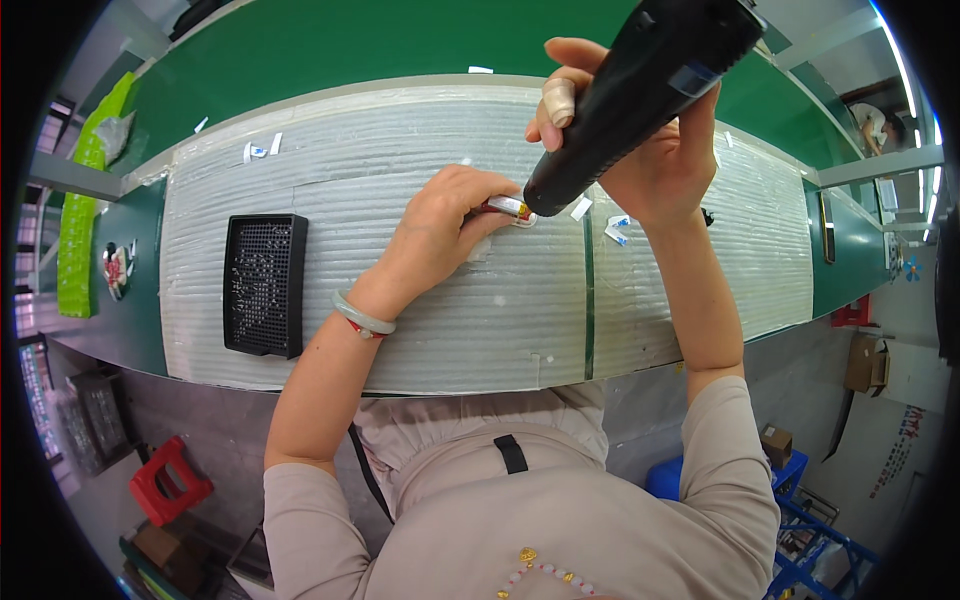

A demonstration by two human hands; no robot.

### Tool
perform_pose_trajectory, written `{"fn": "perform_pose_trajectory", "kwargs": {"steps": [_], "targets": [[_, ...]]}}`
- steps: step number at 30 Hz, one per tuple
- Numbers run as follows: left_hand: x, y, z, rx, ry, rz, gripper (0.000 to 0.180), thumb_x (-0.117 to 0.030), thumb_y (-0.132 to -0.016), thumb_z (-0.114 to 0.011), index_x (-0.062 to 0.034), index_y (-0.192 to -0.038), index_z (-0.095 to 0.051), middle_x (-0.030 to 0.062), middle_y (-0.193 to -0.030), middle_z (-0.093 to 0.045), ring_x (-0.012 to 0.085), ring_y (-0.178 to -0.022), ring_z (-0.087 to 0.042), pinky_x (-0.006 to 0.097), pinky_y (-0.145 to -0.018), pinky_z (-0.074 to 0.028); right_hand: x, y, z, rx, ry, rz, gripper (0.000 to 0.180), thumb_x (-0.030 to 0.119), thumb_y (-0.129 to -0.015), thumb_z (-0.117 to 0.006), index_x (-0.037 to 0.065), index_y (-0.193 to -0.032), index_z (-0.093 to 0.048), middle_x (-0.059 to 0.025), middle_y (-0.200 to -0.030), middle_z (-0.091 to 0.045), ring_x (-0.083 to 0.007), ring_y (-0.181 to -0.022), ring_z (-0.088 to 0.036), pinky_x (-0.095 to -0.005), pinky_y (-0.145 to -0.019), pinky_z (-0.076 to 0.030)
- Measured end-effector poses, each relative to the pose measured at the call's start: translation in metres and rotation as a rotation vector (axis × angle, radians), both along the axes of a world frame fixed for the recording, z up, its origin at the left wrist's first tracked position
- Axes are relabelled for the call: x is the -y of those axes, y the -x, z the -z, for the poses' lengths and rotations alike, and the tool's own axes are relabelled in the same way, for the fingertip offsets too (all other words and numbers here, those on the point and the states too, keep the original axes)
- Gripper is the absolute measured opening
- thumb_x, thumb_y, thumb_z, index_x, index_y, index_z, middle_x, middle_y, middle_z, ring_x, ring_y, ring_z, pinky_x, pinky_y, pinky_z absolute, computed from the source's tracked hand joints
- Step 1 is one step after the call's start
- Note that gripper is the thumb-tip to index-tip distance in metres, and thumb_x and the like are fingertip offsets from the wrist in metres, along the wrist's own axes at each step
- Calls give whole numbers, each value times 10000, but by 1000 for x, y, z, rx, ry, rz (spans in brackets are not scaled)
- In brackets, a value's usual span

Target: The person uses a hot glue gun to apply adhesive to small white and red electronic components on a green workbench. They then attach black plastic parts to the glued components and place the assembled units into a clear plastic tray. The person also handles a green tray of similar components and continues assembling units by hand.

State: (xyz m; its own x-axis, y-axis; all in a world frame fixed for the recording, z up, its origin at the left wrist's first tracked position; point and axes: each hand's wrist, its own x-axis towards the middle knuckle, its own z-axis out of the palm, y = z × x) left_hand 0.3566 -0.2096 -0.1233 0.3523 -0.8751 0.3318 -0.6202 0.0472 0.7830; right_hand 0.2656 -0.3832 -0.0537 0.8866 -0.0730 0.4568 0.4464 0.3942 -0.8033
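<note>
My left hand point(445, 220) pinches a small part point(510, 207) with white, red and yellow on it, just above the padded mat. Much of that part is hidden by my fingers. My right hand point(655, 165) grips a black handheld power tool point(630, 95) with a tapered body, tilted so its narrow end comes down at the small part. Whether the two touch, I cannot tell. The tool's exact kind does not show. One right finger wears a beige finger cover point(558, 102).
White ribbed foam matting point(430, 340) covers the green bench point(380, 45). A black grid tray point(265, 285) with small bits stands at left. Paper scraps point(617, 232) lie about. Beyond are a bright green strip point(80, 220), a red stool point(170, 482) and another person point(878, 128) far right.
</note>
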Motion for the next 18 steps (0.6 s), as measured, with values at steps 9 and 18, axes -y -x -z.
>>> {"fn": "perform_pose_trajectory", "kwargs": {"steps": [9, 18], "targets": [[1, 1, 1, 93, 116, -109, 377, -5, -748, -658, -23, -1115, -575, 116, -1122, -586, 282, -1013, -570, 353, -828, -492, -3, 5, -5, -75, 250, 41, 927, 746, -687, -568, 22, -1249, -425, -172, -1075, -524, -256, -1012, -569, -423, -920, -460], [1, 4, 10, 121, 148, 80, 428, -133, -702, -729, -64, -1092, -566, 76, -1055, -618, 251, -1033, -564, 367, -891, -426, -7, -2, -3, 161, 220, -29, 1025, 823, -734, -336, 5, -1351, -302, -128, -947, -551, -199, -846, -561, -396, -764, -463]]}}
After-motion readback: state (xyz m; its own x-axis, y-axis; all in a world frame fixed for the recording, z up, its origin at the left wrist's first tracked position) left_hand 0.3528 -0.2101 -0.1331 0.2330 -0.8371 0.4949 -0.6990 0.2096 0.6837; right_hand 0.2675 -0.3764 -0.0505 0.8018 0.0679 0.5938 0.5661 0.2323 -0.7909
